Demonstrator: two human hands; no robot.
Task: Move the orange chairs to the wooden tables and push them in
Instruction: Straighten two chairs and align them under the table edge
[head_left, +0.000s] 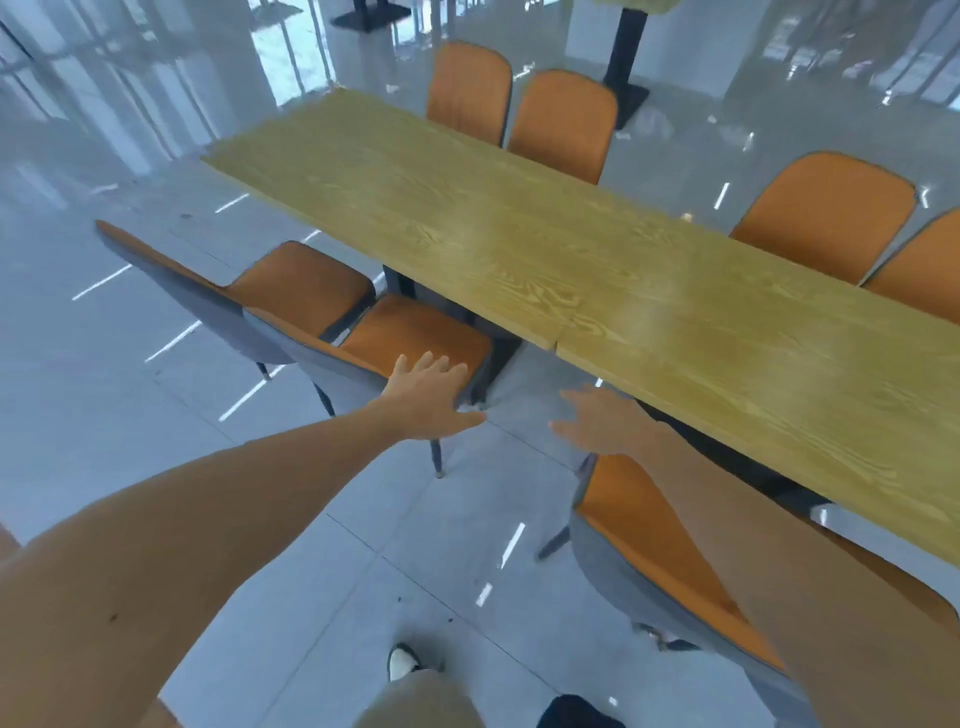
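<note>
Two wooden tables (519, 234) stand end to end, running from upper left to lower right. On my side, an orange chair (415, 332) with a grey back has its seat partly under the table edge. My left hand (426, 395) rests open against the right end of its back, fingers spread. A second orange chair (301, 280) stands just left of it. Another orange chair (654, 551) sits at lower right under my right forearm. My right hand (602, 421) hovers open above the floor between the chairs, holding nothing.
Several orange chairs (561, 124) are tucked in along the far side of the tables. A black table pedestal (626, 57) stands beyond them. The grey tiled floor (337, 545) is glossy. My shoes show at the bottom edge.
</note>
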